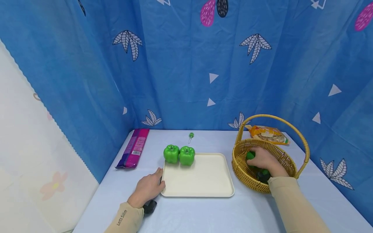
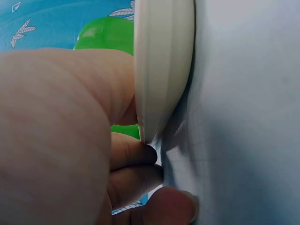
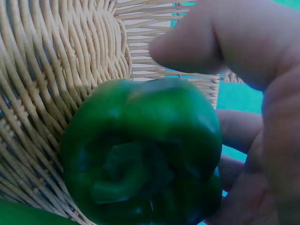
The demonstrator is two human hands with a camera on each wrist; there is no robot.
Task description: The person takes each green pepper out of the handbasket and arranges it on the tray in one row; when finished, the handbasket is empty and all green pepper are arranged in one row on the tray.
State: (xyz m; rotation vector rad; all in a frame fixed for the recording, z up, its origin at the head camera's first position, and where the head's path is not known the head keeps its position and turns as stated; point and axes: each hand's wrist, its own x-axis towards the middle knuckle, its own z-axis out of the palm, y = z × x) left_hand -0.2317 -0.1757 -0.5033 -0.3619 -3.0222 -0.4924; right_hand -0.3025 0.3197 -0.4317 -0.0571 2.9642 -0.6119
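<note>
At the left edge of the cream tray (image 1: 201, 181), my left hand (image 1: 148, 187) grips the rim, its thumb over the edge. My right hand (image 1: 263, 159) reaches down inside the wicker basket (image 1: 244, 178) at a green bell pepper (image 1: 250, 155). In the right wrist view a green bell pepper (image 3: 140, 154) faces the camera stem first; the thumb (image 3: 187, 47) stands apart from it and the other fingers go behind it. Two more green bell peppers (image 1: 171, 154) (image 1: 187, 156) sit side by side at the tray's back left corner.
A purple and pink packet (image 1: 134, 149) lies at the back left of the table. Behind the tray is a green lollipop (image 1: 191, 135). An orange bag (image 1: 268, 134) lies behind the basket, whose tall handle (image 1: 301, 136) arches above it. Blue curtain hangs behind.
</note>
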